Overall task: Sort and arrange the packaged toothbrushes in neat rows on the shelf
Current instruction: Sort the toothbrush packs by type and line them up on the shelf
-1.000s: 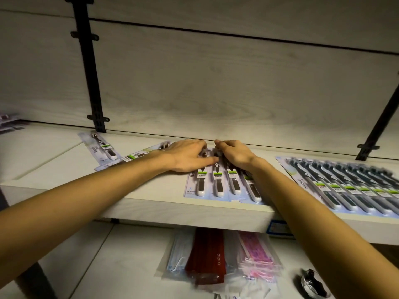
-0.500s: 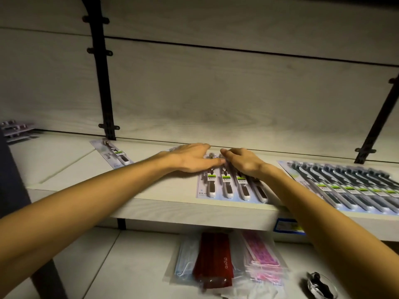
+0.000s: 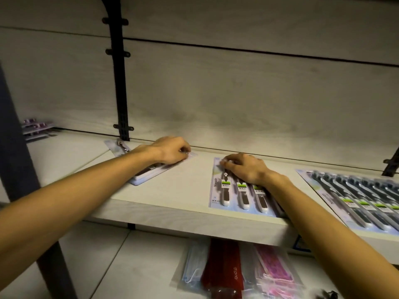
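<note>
This was a shop. Packed toothbrushes [image 3: 241,190] lay in rows on a long shelf [image 3: 183,214] with a price tag [image 3: 301,244], and bagged face masks [image 3: 194,268] lay below.

The shelf [image 3: 172,203] looks like pale laminated wood, matt, with a faint grain along its front edge. The back wall [image 3: 237,93] has the same light wood-grain finish, dull and smooth. The upright rail [image 3: 118,83] at the shelf's rear left looks like dark matt metal. The toothbrush packs [image 3: 241,195] near the front edge are glossy clear plastic over printed card; the long row of packs [image 3: 356,199] at the right end shines the same way. Below the shelf, the bagged masks [image 3: 235,272] lie in thin, crinkled, shiny plastic film, their contents soft like cloth.
</note>
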### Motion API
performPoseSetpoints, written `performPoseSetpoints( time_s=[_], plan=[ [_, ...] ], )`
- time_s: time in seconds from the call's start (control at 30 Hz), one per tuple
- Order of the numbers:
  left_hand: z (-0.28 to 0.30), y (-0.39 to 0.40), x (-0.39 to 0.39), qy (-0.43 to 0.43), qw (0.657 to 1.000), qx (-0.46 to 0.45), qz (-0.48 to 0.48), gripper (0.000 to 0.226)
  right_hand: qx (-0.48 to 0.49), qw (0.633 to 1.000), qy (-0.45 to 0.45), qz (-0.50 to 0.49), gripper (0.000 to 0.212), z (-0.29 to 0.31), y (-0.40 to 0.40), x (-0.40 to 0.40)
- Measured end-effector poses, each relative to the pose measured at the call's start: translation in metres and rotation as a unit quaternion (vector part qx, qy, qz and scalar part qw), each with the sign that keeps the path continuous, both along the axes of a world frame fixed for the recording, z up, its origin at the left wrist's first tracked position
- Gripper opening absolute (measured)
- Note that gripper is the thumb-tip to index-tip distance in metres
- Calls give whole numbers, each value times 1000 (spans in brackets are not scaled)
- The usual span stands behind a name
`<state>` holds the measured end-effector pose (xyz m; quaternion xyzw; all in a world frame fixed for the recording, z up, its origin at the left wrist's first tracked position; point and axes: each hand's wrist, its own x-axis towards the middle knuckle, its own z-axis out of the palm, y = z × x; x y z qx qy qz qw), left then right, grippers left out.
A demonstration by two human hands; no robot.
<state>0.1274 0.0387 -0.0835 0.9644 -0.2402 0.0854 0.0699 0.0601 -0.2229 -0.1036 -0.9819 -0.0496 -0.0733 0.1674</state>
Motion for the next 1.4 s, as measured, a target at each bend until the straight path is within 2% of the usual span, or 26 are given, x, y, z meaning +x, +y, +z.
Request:
performPoseSetpoints(
  time_s=[0.23, 0.47, 0.57, 0.7, 0.83, 0.87, 0.9, 0.97, 1.03, 1.17, 1.23, 1.3, 1.4],
  plan=[
    [8, -36, -4, -30, 994, -99, 17, 21, 9, 1000, 10, -1, 48, 1, 0, -2],
    [3, -87, -14, 15, 984, -176, 37, 15, 120, 991, 47, -16, 65, 5, -4, -2],
    [2, -98, -18, 92, 964, -245, 46, 10, 167, 985, 51, -13, 65, 5, -7, -1],
    [-3, -101, -22, 125, 948, -288, 58, 14, 197, 980, 11, -1, 53, 8, -9, 1],
    [-7, -89, -21, 170, 900, -397, 53, 14, 173, 985, 2, 7, 48, 7, -8, -3],
    [-7, -82, -20, 142, 909, -388, 55, 14, 145, 989, 3, 6, 51, 6, -6, -5],
    [-7, -73, -19, 83, 935, -340, 65, 15, 116, 993, 2, 2, 54, 5, -5, -6],
    [-6, -51, -20, -68, 974, -186, 105, 19, 82, 997, -6, 0, 57, 4, -2, -9],
    [-5, -29, -21, -123, 979, -104, 128, 26, 74, 997, -21, 10, 56, 5, -1, -12],
    [-8, 6, -21, -27, 976, 13, 215, 62, 29, 997, -60, 29, 55, 10, 2, -14],
    [-12, 18, -24, 43, 967, 33, 250, 76, 5, 997, -68, 34, 55, 13, 7, -13],
    [-16, 24, -27, 82, 968, 36, 235, 83, -8, 997, -71, 34, 54, 13, 12, -13],
    [-14, 20, -35, 83, 980, 8, 178, 83, -13, 997, -65, 31, 52, 10, 17, -16]
  ],
)
